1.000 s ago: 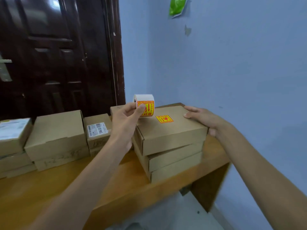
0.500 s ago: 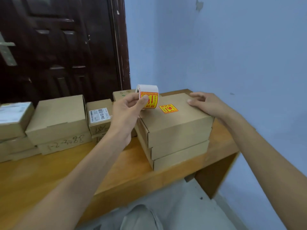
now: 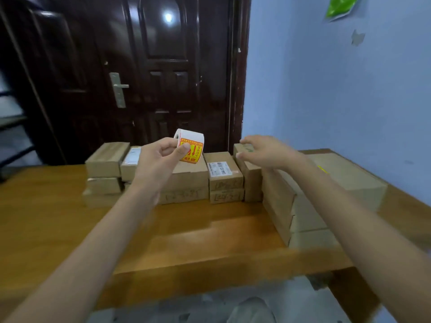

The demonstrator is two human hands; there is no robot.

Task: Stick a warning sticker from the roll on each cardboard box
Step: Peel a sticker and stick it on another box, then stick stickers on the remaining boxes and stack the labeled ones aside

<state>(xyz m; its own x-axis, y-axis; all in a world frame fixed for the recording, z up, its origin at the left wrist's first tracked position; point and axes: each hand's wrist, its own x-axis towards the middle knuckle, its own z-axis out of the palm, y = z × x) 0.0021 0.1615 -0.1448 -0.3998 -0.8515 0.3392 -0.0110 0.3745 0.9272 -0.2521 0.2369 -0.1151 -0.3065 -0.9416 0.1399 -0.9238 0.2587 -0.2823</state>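
On the wooden table point(image 3: 70, 229) we see many brown cardboard boxes. From the head view, our left hand point(image 3: 158, 159) is up in front of us and it grips the sticker roll point(image 3: 190, 145) between the thumb and the curled fingers. The roll is white on top, and the sticker that faces us is yellow and red. It hangs in the air above the boxes at the back and does not touch them.

Our right hand point(image 3: 263, 152) is loose, with the fingers spread out a little, and it holds nothing. It floats just over the narrow box point(image 3: 250, 176) that stands next to the tall stack point(image 3: 349, 173) on the right side. The picture is blurry there, so we cannot tell if the fingertips touch the box.

Behind the left hand there is a row of boxes. One small box point(image 3: 225, 177) has a white label point(image 3: 220, 168) on top. Another box far to the left point(image 3: 105, 157) sits on more boxes. A thin bit of yellow point(image 3: 323, 169) shows on top of the tall stack, next to our right arm.

Behind the table we see a dark door point(image 3: 163, 78) with a metal handle point(image 3: 119, 89). Beside it is a blue wall point(image 3: 338, 101) with a green thing point(image 3: 340, 8) stuck up high
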